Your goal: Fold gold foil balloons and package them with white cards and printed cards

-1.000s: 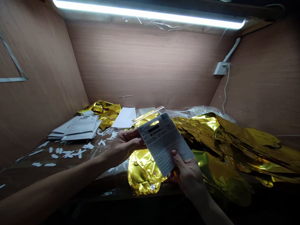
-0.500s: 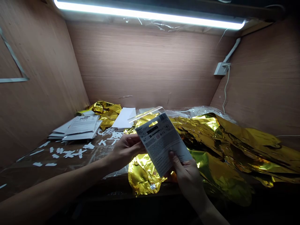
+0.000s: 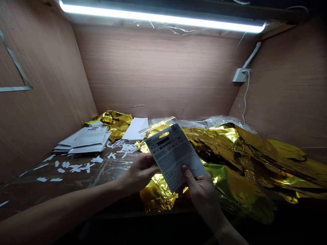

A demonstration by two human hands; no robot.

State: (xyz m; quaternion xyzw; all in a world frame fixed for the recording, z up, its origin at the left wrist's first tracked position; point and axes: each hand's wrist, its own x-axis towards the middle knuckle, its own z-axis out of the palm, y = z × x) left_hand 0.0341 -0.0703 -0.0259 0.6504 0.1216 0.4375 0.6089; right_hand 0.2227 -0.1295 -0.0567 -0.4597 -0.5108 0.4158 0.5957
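Note:
A printed cardboard packaging card is held up tilted in front of me, with a hang hole near its upper edge. A clear plastic flap sticks out past that upper edge. My right hand grips the card's lower right part, thumb flat on the printed face and fingers behind. At the card's left edge, my left hand is closed, thumb against the edge; its other fingertips are partly hidden. Gold foil lies just below and behind the card.
Stacked printed cards lie at the left, near white paper scraps. A blank white stack is behind. Gold foil sheets cover the right, with clear plastic bags beyond. Wooden walls enclose the table; a lamp hangs above.
The card has shifted slightly left, with both hands moving along. My left hand sits a little lower against its edge, and the gold foil below has shifted slightly.

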